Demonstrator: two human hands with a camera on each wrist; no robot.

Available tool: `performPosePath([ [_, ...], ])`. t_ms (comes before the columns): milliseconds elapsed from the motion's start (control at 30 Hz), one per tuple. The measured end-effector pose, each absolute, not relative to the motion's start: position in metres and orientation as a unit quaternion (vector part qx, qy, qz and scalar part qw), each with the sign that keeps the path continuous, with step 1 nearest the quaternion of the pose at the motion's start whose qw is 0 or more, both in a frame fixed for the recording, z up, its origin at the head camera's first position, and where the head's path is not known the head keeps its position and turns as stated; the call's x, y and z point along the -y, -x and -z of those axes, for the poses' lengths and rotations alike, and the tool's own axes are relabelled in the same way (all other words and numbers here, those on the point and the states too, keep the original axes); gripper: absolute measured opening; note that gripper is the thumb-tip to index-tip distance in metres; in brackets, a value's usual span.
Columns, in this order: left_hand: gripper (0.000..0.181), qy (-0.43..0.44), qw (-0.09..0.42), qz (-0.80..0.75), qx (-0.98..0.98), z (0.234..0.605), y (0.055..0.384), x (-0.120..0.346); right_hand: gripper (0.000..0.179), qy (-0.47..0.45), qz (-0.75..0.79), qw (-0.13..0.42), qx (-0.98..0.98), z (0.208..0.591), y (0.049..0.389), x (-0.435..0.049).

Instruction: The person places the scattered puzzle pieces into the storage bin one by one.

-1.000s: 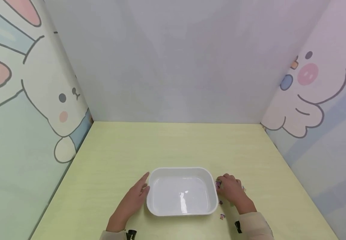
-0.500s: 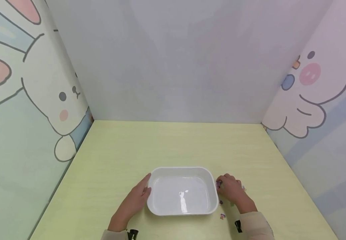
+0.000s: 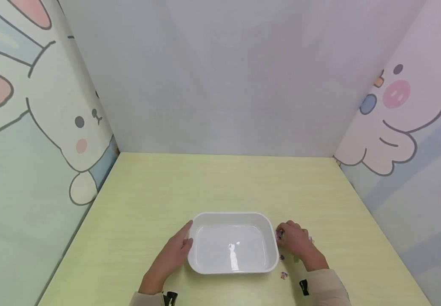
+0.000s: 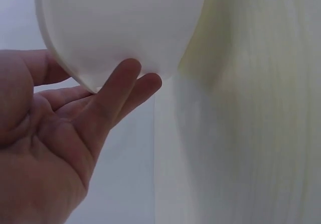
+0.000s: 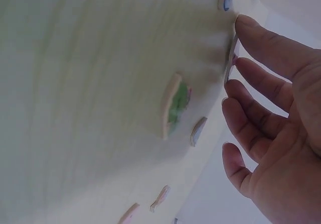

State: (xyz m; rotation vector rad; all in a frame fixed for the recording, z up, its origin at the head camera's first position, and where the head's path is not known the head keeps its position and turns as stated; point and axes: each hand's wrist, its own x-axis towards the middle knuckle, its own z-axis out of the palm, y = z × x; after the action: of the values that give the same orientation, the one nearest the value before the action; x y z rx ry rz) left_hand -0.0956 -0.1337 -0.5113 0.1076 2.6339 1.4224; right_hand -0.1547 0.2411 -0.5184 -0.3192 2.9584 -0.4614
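A white rectangular tray [image 3: 232,268] with rounded corners sits on the pale yellow-green table. Along its left side my left hand [image 3: 170,257] grips the rim. The left wrist view shows the thumb at the rim and fingertips [image 4: 131,67] pressed on the outer wall of the tray [image 4: 125,23]. Just right of the tray, my right hand [image 3: 297,242] pinches a small, thin printed piece [image 3: 279,234] with purple on it. In the right wrist view that piece [image 5: 231,58] appears almost edge-on at the fingertips of my right hand [image 5: 273,103].
Several more small flat pieces lie around the right hand: a multicoloured piece [image 3: 283,275], a dark one [image 3: 282,257], and a green piece [image 5: 176,106] with a pale wood-like edge. Cartoon-printed panels [image 3: 388,127] stand at both sides, and a plain grey panel [image 3: 220,76] behind.
My left hand has shifted slightly right, closer onto the tray's rim. The right hand keeps its place with the piece at its fingertips. The head view has tilted a little.
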Motion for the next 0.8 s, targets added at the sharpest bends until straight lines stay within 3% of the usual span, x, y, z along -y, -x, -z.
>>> performPosePath([
  [800,0.054,-0.036,0.076,-0.488,-0.869,0.51,0.094,0.134,0.025,0.117,0.191,0.037,-0.974,0.486,0.163,-0.243],
])
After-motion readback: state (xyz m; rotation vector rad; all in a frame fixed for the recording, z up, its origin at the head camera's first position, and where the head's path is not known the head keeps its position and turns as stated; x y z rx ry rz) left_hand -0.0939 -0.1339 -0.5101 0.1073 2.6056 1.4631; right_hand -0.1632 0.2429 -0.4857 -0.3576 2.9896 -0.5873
